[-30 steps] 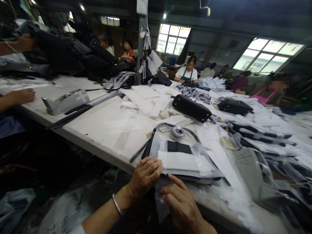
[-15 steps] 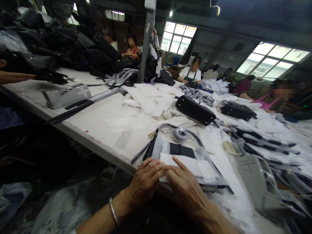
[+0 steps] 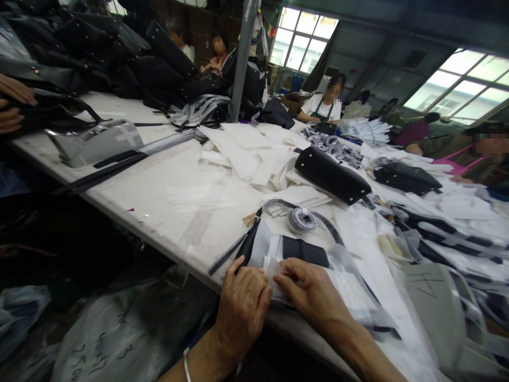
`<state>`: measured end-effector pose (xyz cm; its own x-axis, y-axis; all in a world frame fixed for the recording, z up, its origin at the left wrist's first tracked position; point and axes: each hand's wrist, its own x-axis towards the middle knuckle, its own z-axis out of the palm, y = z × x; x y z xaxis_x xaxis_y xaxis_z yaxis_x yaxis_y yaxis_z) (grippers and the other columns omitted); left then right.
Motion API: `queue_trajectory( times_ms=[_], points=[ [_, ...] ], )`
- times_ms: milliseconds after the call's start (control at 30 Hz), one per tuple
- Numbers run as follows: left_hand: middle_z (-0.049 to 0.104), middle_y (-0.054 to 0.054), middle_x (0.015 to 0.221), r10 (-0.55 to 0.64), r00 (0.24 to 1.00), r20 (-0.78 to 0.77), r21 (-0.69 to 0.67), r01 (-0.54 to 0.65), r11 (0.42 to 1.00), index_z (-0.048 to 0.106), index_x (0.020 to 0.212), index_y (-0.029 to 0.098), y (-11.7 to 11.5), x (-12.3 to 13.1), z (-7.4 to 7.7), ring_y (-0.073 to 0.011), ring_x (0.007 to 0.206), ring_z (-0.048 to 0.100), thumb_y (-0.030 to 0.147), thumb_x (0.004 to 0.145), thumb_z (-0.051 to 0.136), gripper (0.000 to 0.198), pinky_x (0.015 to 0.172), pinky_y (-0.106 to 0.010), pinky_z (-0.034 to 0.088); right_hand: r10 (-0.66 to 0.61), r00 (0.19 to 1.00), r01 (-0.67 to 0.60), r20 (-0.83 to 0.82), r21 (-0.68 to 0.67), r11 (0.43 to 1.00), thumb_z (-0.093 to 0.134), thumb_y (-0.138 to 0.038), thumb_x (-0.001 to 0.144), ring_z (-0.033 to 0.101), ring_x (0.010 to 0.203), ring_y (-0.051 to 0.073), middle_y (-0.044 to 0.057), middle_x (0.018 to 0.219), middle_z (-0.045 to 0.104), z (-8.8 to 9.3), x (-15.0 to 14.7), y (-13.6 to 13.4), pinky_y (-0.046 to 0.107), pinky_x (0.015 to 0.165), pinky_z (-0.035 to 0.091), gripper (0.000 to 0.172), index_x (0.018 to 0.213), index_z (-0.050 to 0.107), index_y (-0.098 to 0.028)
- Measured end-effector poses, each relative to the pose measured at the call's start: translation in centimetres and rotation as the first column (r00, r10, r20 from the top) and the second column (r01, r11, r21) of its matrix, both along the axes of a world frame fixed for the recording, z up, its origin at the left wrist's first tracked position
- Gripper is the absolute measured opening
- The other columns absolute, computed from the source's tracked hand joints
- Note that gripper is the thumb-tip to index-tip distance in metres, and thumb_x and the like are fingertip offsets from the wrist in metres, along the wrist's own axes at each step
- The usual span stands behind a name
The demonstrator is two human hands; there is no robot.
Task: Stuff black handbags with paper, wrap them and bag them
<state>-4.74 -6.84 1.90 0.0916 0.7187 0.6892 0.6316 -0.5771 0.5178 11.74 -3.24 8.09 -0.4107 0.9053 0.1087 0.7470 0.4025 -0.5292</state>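
Note:
A black bag [image 3: 304,251] partly covered with white wrapping sheet [image 3: 350,286] lies at the table's near edge, its handle arched behind it. My left hand [image 3: 244,300] rests at the bag's near left corner, fingers curled against the white sheet. Just to the right, my right hand [image 3: 302,286] has thumb and fingers pinched at the sheet's edge near the bag's middle. A wrapped grey coil [image 3: 302,219] sits behind the bag, and a brown tag [image 3: 250,219] hangs by the handle's left end.
White sheets [image 3: 246,148] lie on the table [image 3: 159,185] behind, beside another black bag [image 3: 332,175]. A grey wrapped piece [image 3: 103,142] and black straps are at left. Grey bag parts [image 3: 433,302] lie at right. A co-worker's hands [image 3: 14,103] are at far left; other people sit farther back.
My left hand has turned and its fingers have curled. My right hand has gone from an extended finger to a pinch on the sheet. The camera view has tilted down slightly.

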Motion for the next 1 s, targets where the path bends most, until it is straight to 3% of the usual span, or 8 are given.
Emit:
queue_trajectory(
  times_ms=[167, 433, 500, 667, 833, 1000],
  points=[
    [0.057, 0.002, 0.074, 0.089, 0.994, -0.063, -0.021, -0.091, 0.996, 0.050, 0.084, 0.020, 0.3, 0.5, 0.1, -0.0152, 0.072, 0.059, 0.008, 0.093, 0.042, 0.017, 0.101, -0.043, 0.043, -0.005, 0.992, 0.004, -0.127, -0.011, 1.000, 0.060, -0.018, 0.088, 0.058, 0.077, 0.016, 0.002, 0.086, 0.062, -1.5, -0.2, 0.6, 0.029, 0.070, 0.042, 0.017, 0.072, 0.057, -0.021],
    [0.053, 0.004, 0.065, 0.143, 0.974, -0.178, 0.001, -0.145, 0.989, 0.048, 0.078, 0.021, 1.2, 0.6, 0.6, -0.0149, 0.063, 0.056, 0.011, 0.096, 0.040, 0.022, 0.095, -0.044, 0.046, -0.152, 0.988, 0.152, -0.023, 0.002, 0.988, 0.074, -0.016, 0.079, 0.056, 0.086, 0.022, 0.001, 0.084, 0.059, -2.0, -0.5, 0.5, 0.035, 0.075, 0.032, 0.016, 0.070, 0.061, -0.020],
    [0.059, 0.002, 0.071, 0.134, 0.975, -0.179, 0.044, -0.128, 0.991, 0.052, 0.083, 0.020, 1.0, 0.5, 0.9, -0.0150, 0.068, 0.060, 0.012, 0.098, 0.041, 0.020, 0.096, -0.042, 0.046, -0.169, 0.985, 0.167, -0.038, -0.035, 0.985, 0.072, -0.016, 0.080, 0.056, 0.086, 0.021, 0.001, 0.083, 0.059, -1.9, -0.5, 0.6, 0.035, 0.076, 0.032, 0.016, 0.070, 0.061, -0.020],
    [0.071, -0.005, 0.108, 0.076, 0.971, -0.226, 0.241, -0.019, 0.970, 0.063, 0.106, 0.019, -1.2, 0.6, 1.2, -0.0205, 0.111, 0.062, 0.015, 0.098, 0.048, 0.018, 0.110, -0.041, 0.035, -0.188, 0.981, 0.182, -0.053, -0.088, 0.979, 0.068, -0.013, 0.081, 0.056, 0.086, 0.019, 0.000, 0.083, 0.059, -1.4, -0.6, 0.8, 0.033, 0.078, 0.033, 0.015, 0.070, 0.059, -0.019],
    [0.070, -0.007, 0.119, 0.085, 0.893, -0.441, 0.198, 0.004, 0.980, 0.059, 0.127, 0.013, -2.5, 0.8, 0.9, -0.0198, 0.111, 0.063, 0.017, 0.102, 0.036, 0.034, 0.104, -0.037, 0.039, -0.193, 0.981, 0.189, -0.028, -0.097, 0.977, 0.066, -0.011, 0.078, 0.056, 0.080, 0.016, 0.000, 0.082, 0.059, -1.4, -0.6, 1.1, 0.031, 0.076, 0.034, 0.012, 0.070, 0.059, -0.018],
    [0.070, -0.009, 0.115, 0.121, 0.871, -0.477, 0.216, -0.018, 0.976, 0.060, 0.124, 0.014, -2.0, 1.0, 0.2, -0.0211, 0.108, 0.064, 0.011, 0.100, 0.032, 0.037, 0.099, -0.040, 0.043, -0.204, 0.975, 0.208, 0.088, -0.038, 0.977, 0.063, -0.015, 0.081, 0.057, 0.077, 0.016, 0.001, 0.084, 0.059, -1.4, -0.9, 1.5, 0.029, 0.071, 0.035, 0.010, 0.072, 0.060, -0.018]
  ],
)
